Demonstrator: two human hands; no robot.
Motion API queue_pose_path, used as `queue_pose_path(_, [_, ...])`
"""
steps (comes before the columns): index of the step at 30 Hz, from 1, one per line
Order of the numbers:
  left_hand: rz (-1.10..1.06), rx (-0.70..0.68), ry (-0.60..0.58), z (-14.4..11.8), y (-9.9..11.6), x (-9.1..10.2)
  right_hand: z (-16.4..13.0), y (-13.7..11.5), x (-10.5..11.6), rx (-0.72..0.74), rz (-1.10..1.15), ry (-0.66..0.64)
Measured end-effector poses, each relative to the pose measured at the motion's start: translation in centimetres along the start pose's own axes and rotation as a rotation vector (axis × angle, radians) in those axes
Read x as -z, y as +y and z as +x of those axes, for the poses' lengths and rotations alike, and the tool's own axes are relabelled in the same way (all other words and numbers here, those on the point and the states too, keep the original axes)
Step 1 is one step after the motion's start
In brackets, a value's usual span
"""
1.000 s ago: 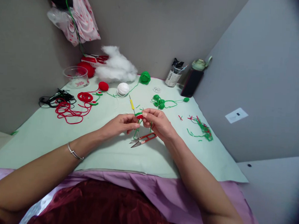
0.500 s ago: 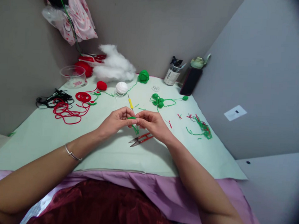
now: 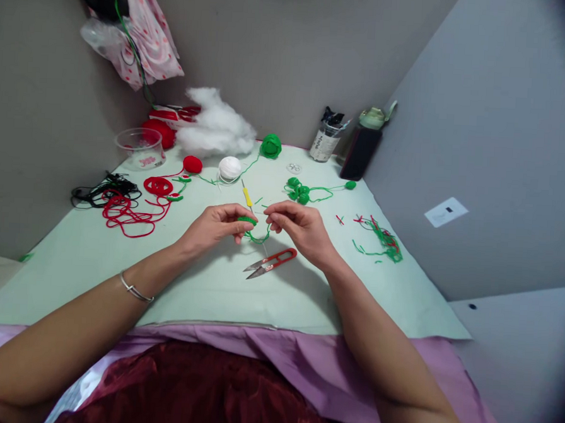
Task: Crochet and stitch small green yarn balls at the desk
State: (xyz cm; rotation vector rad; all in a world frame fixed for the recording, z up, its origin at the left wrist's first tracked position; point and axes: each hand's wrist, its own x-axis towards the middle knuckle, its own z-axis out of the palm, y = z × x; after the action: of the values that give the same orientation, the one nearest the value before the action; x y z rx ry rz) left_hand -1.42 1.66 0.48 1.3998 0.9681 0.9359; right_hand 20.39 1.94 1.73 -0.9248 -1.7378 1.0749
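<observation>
The small green crocheted yarn piece (image 3: 247, 220) sat in the left hand (image 3: 215, 225), its grip pinching it above the pale-green-covered bench (image 3: 202, 299). The right hand (image 3: 303, 228), near it, had its grip pinched closed, contents too small to tell. A loop of thin green yarn (image 3: 261, 240) hung between them. Nearer the person lay red-handled metal snips (image 3: 284, 257); beyond, a yellow-handled crochet hook (image 3: 248, 197) and 1 round white yarn ball (image 3: 230, 168)

Green crochet piece (image 3: 247, 221); red-handled snips (image 3: 266, 269); yellow-gripped hook (image 3: 247, 196).
</observation>
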Motion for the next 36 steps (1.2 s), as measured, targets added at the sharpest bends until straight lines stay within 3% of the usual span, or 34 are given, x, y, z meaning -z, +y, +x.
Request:
queue_pose_path(9, [-0.097, 0.044, -0.038, -0.19, -0.15, -0.28, -0.19, -0.45, 0.19, 0.232, -0.349, 0.068])
queue_pose_path(18, [-0.108, 0.043, -0.068, -0.18, -0.08, -0.38, -0.31, -0.05, 0.20, 0.273, -0.505, 0.052])
queue_pose_path(30, [-0.137, 0.049, -0.199, -0.24, -0.17, -0.17, 0.21, 0.13, 0.79, 0.119, -0.190, -0.107])
queue_pose_path(36, [-0.120, 0.043, -0.203, -0.23, -0.21, -0.19, 0.21, 0.19, 0.79, 0.166, -0.209, -0.089])
